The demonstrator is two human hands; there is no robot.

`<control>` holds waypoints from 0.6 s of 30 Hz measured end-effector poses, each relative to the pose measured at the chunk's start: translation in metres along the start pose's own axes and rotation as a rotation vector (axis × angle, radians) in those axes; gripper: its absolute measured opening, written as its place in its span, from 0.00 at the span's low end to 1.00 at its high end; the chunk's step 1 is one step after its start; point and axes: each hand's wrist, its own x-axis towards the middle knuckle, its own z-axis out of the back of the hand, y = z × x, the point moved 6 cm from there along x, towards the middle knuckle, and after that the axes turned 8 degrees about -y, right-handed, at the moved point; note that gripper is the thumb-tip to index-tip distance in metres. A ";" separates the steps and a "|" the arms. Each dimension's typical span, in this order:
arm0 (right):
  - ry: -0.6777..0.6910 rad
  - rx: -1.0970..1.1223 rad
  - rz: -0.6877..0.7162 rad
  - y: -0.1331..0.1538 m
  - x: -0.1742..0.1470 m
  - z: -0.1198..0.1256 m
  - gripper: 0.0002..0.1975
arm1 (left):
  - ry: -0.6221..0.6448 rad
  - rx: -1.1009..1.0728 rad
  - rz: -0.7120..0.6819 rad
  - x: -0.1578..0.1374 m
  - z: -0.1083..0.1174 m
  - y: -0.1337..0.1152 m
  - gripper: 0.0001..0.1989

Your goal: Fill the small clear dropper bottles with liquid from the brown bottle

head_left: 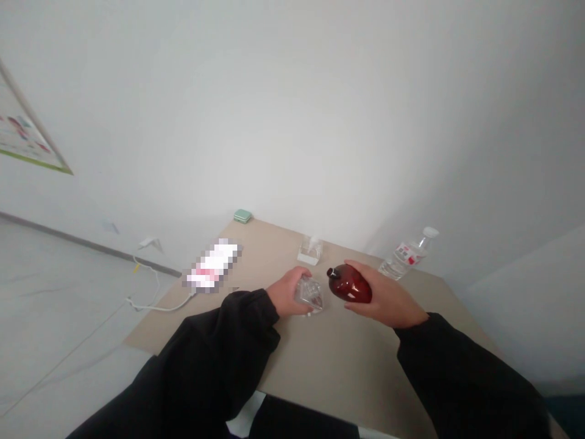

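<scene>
L hand [287, 294] is clamped on glass [311, 294], prob. to steady it; R hand [388, 297] clasps red bottle [353, 285] tilted, neck twd. glass.

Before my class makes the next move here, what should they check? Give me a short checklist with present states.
1. Clear container held by the left hand: ok.
2. Red bottle held by the right hand: ok.
3. Bottle neck pointing toward the container: ok, with a gap between.
4. Container's contents: cannot tell.
5. Water bottle capped: ok.
6. Table free of devices: not ok, a phone lies there.
</scene>
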 end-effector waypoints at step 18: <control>-0.767 0.706 -0.309 -0.066 0.014 -0.070 0.40 | -0.001 -0.160 0.061 0.002 -0.002 0.015 0.38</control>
